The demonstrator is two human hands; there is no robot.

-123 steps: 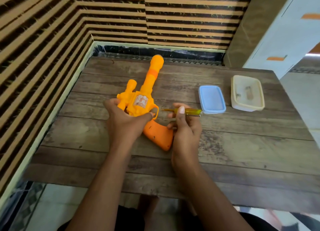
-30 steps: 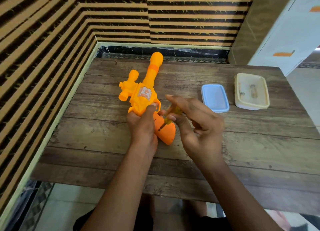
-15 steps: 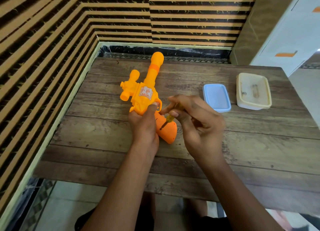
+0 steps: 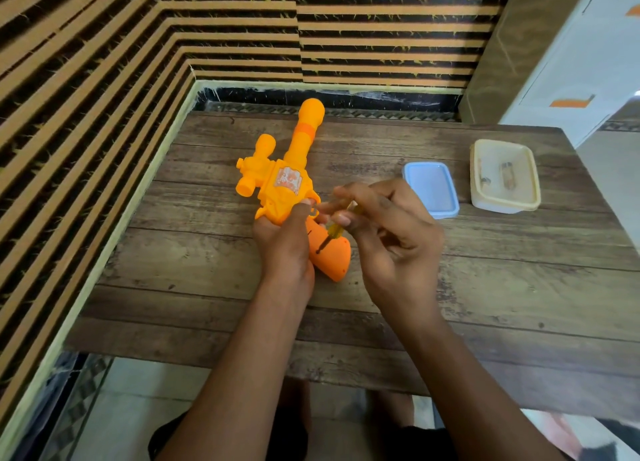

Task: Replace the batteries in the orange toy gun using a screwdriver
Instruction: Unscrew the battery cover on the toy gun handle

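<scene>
My left hand (image 4: 282,244) grips the orange toy gun (image 4: 289,187) at its middle while my right hand (image 4: 384,234) pinches the screwdriver (image 4: 334,234), tip on the near handle.

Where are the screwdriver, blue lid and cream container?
screwdriver (image 4: 335,233), head view, yellow handle just above the shaft.
blue lid (image 4: 433,187), head view, centre of its top face.
cream container (image 4: 503,207), head view, near rim.
</scene>
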